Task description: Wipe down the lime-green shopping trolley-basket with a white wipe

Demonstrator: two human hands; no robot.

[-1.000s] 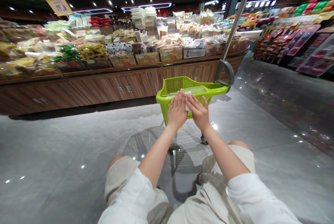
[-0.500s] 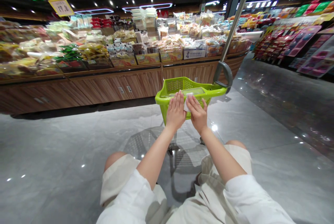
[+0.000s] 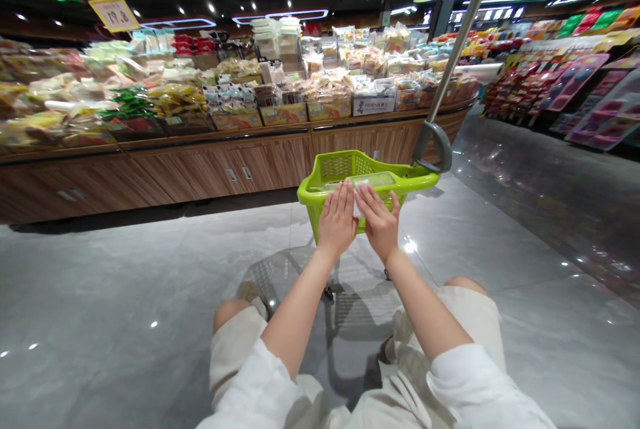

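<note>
A lime-green wheeled shopping basket [image 3: 320, 192] stands on the grey floor in front of me, its long metal pull handle [image 3: 460, 36] rising to the upper right. Both my hands are stretched out at its near rim. My left hand [image 3: 337, 219] has its fingers straight and together, lying against a small white packet [image 3: 358, 201]. My right hand [image 3: 381, 219] holds the other side of that packet with fingers extended. A clear flat pack [image 3: 373, 180] lies inside the basket.
A long wooden display counter [image 3: 200, 166] piled with bagged snacks runs across the back, a yellow price sign [image 3: 114, 13] above it. Shelves of colourful goods [image 3: 575, 82] line the aisle on the right. Glossy grey floor tiles [image 3: 125, 296] surround the basket.
My hands and the packet stay at the basket's rim. The view has shifted slightly and my legs have moved forward, a shoe now showing at the left knee.
</note>
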